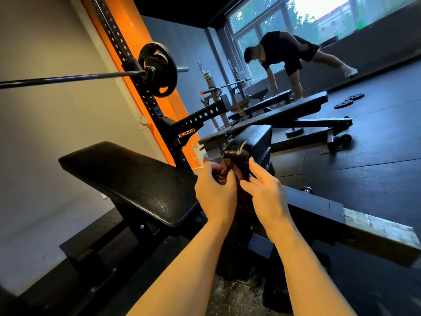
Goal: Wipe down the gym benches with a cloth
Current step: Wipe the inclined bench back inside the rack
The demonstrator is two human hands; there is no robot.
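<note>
Right of the bench pad [136, 179], the left hand [215, 195] is pinching a bunched dark cloth [227, 172]; the right hand [265, 192], fingers apart, is touching it. That loose hold risks dropping it.

Both hands meet in front of the chest over a dark brown cloth [227, 171]. The left hand [215, 192] grips a bunched fold of it with curled fingers; the right hand [265, 192] touches it with nearly straight fingers. Just beyond them stands the small black seat pad [255, 139] of a bench whose tilted back pad [132, 181] lies to the left. A loaded barbell [73, 77] rests on an orange-and-black rack [145, 94]. Farther off, a flat bench [284, 114] stands on the dark floor [376, 160], with weight plates [348, 100] beside it. Another person [289, 53] bends over a bench near the window [319, 12].
</note>
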